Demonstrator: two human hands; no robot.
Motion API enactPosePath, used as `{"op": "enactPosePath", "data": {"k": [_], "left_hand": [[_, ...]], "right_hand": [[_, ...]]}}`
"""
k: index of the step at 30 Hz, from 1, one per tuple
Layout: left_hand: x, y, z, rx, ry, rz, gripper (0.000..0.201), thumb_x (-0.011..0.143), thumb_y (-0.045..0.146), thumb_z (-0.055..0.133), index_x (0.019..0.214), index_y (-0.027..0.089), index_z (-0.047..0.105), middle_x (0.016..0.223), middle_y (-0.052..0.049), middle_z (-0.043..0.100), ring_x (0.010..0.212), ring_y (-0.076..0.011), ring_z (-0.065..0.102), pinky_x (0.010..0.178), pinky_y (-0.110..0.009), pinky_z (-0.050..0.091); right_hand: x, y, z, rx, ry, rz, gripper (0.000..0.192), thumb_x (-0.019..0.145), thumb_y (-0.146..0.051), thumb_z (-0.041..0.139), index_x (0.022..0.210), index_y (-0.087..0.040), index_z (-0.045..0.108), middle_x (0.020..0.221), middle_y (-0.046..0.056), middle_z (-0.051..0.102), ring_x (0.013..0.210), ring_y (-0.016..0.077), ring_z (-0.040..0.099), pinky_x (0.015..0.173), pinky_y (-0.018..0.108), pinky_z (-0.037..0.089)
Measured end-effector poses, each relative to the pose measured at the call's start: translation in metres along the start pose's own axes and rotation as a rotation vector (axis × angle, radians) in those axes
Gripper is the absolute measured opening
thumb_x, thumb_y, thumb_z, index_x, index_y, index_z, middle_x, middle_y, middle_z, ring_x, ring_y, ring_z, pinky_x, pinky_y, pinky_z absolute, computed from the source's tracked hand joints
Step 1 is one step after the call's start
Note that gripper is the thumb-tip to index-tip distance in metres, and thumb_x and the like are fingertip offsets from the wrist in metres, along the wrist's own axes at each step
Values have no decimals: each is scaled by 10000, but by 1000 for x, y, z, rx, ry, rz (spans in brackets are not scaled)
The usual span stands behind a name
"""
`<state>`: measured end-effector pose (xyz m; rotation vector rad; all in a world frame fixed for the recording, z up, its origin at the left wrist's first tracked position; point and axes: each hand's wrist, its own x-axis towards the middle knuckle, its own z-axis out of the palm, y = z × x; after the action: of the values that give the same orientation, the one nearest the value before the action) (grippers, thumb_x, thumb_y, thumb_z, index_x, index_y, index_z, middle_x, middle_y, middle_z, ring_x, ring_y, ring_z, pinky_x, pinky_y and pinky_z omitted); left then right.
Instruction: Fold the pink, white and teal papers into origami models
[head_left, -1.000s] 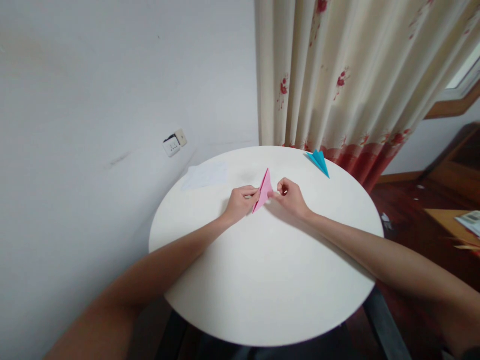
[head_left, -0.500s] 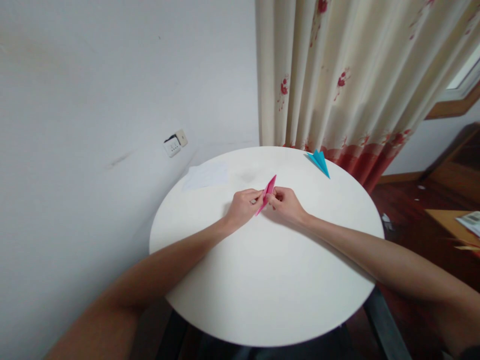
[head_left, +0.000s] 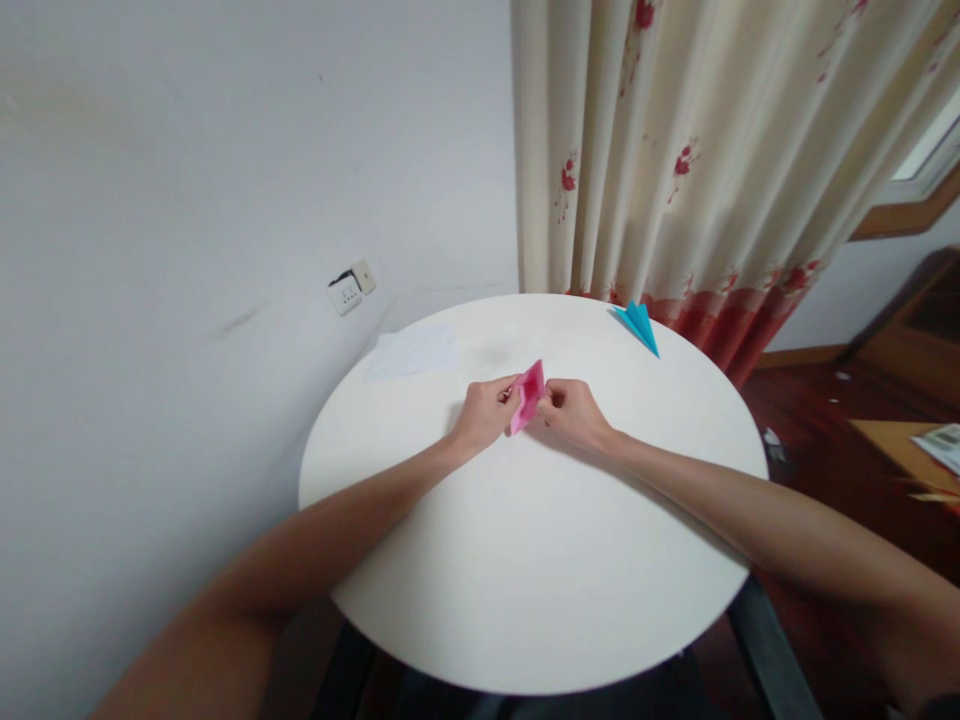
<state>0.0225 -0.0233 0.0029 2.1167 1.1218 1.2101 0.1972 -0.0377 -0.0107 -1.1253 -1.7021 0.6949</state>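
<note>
Pinches the left side of the pink folded paper (head_left: 530, 394) in the left hand (head_left: 484, 408) and grasps its right side in the right hand (head_left: 576, 408), firm with both. Cannot tell the exact layers caught in either hand. Holds the paper tilted between the two, over the middle of the white table (head_left: 525, 580). Now shows a widened hollow with deeper pink inside, in place of the narrow sliver of half a second ago. Seems to mean spreading the layers apart into a pocket rather than pressing a crease flat. Leaves the blue folded paper (head_left: 639, 328) unmoved near the far right rim, likewise the white sheet (head_left: 412, 352) at the far left. Faces the curtain (head_left: 660, 150) beyond, with the wall socket (head_left: 346, 294) off to the left.
</note>
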Motion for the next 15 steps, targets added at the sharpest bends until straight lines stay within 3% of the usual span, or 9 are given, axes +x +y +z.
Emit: {"op": "enactPosePath", "data": {"k": [2, 7, 10, 13, 15], "left_hand": [[0, -4, 0, -54, -1, -24, 291, 897, 240, 540, 1045, 184, 784, 862, -14, 771, 807, -199, 712, 732, -250, 528], [5, -12, -4, -206, 3, -54, 314, 908, 291, 557, 1132, 199, 757, 1086, -39, 758, 958, -209, 710, 854, -285, 534], [8, -14, -5, -300, 7, -113, 327, 870, 311, 603, 1126, 181, 759, 1114, -65, 753, 953, -222, 710, 845, -320, 556], [11, -14, -5, -413, 1, -204, 326, 812, 301, 644, 1073, 156, 775, 1061, -86, 764, 880, -226, 713, 793, -353, 582], [12, -14, -4, -489, 15, -264, 308, 774, 267, 659, 1029, 149, 786, 1045, -92, 766, 884, -227, 712, 814, -372, 583]], "right_hand": [[1, 1, -2, -11, 13, -1, 194, 746, -210, 503, 558, -214, 456, 516, -17, 525, 505, 119, 444, 500, 263, 292], [4, 3, -8, -22, 12, -27, 180, 728, -199, 498, 556, -217, 446, 520, -32, 479, 520, 117, 420, 506, 260, 285], [6, 3, -12, -4, 12, -72, 183, 719, -188, 507, 577, -228, 398, 535, -50, 427, 531, 111, 389, 511, 253, 277], [7, 2, -15, 49, 25, -104, 86, 713, -166, 519, 704, -229, 461, 582, -63, 463, 548, 114, 419, 531, 247, 306], [8, 3, -16, 75, 9, -119, 153, 719, -152, 516, 853, -224, 537, 611, -64, 514, 558, 122, 459, 549, 249, 336]]}}
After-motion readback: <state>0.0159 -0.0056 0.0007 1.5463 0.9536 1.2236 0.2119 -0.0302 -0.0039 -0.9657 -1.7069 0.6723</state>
